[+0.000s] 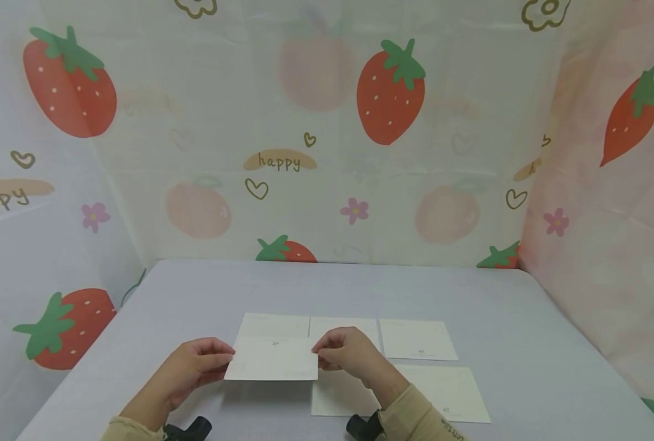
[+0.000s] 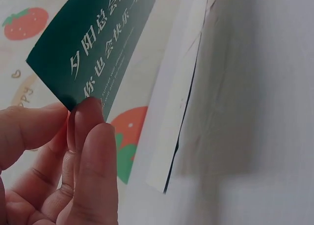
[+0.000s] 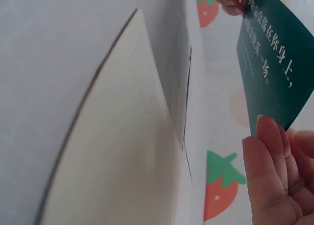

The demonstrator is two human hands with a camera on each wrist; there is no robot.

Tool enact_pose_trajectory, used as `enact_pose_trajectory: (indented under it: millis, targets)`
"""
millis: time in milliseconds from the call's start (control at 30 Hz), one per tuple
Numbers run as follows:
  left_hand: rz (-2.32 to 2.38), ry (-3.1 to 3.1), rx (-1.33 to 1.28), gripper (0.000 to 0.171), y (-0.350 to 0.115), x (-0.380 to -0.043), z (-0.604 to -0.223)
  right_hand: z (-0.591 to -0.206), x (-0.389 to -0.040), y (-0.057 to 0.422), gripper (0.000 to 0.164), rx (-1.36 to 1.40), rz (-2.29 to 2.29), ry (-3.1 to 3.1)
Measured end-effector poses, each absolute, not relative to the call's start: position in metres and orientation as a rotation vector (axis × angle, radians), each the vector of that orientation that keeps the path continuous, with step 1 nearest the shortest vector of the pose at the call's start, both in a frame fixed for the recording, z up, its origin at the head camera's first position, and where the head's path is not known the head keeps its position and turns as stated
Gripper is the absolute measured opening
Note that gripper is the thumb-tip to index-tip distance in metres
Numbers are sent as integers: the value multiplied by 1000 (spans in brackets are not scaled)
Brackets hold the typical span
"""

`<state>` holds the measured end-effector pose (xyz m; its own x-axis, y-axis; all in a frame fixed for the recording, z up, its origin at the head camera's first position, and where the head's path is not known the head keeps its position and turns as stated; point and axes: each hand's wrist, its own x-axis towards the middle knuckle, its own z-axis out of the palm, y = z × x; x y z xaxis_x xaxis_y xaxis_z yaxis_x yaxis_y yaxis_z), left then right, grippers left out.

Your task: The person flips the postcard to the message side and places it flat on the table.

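Observation:
Between both hands a postcard (image 1: pixel 271 365) is held slightly above the table, cream face up. Its underside, seen in the wrist views, is dark green with white Chinese writing (image 2: pixel 93 53). My left hand (image 1: pixel 197 364) pinches the card's left edge between thumb and fingers; my right hand (image 1: pixel 351 355) pinches its right edge. Behind it lie a back-left card (image 1: pixel 276 323), partly covered, and a back-middle card (image 1: pixel 343 323). A back-right card (image 1: pixel 417 339) lies beside them. Nearer are a front-middle card (image 1: pixel 340 395), partly hidden by the right hand, and a front-right card (image 1: pixel 448 392).
A white cloth covers the table (image 1: pixel 194 294). Curtains (image 1: pixel 327 122) printed with strawberries surround it at the back and sides. A thin dark cord (image 1: pixel 133 288) shows at the table's left edge. Dark wrist camera mounts (image 1: pixel 191 429) sit below the hands.

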<state>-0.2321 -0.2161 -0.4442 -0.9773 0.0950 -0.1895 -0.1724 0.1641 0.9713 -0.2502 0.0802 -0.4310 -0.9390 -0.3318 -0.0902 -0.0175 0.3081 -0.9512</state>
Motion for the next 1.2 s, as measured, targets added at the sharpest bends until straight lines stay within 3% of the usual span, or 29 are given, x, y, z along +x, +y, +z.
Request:
enact_pose_trajectory:
  millis: [233, 800, 1200]
  targets:
    - [1957, 2180, -32, 19, -216, -232, -446, -435, -252, 79, 4, -312, -1686, 2309]
    - [1982, 2246, -102, 41, -211, -233, -447, -434, -251, 78, 16, -317, -1691, 2369]
    - [1952, 2333, -166, 38, -208, -233, -445, -434, -252, 75, 15, -300, -1640, 2418]
